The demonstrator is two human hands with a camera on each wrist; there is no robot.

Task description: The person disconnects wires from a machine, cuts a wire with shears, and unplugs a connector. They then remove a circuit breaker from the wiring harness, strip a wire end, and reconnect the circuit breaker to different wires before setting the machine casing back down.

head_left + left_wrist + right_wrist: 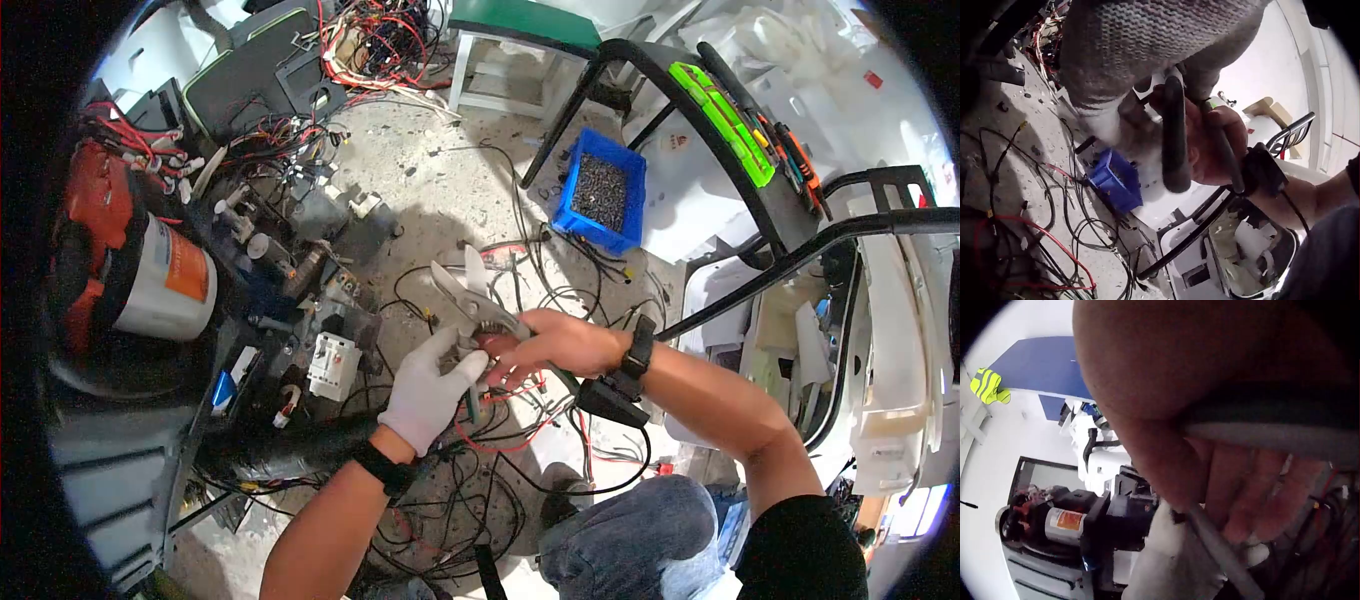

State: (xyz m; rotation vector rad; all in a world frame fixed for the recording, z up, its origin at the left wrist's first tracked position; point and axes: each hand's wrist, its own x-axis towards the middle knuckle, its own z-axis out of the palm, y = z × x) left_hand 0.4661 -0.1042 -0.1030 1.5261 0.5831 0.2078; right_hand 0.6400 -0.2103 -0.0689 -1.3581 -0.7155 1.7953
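A pair of pruning shears [482, 308] with spread metal blades is held over the cable-strewn floor. My bare right hand [560, 345] grips them, its fingers about the handles. The left hand [422, 392], in a white knitted glove, pinches the shears near their spring with thumb and fingers. In the left wrist view the glove [1154, 44] fills the top, with a dark handle [1175, 144] standing out below it. The right wrist view shows a grey handle arm [1225, 556] crossing in front of the gloved hand [1169, 562]. The left fingertips are partly hidden there.
Loose black and red cables [490, 440] cover the floor under the hands. A blue bin [628, 235] of small dark pieces stands ahead. Electrical parts, including a white contactor-like block [334, 366], lie left. A black tube frame [790, 275] stands right. A green-topped stool [525, 22] is behind.
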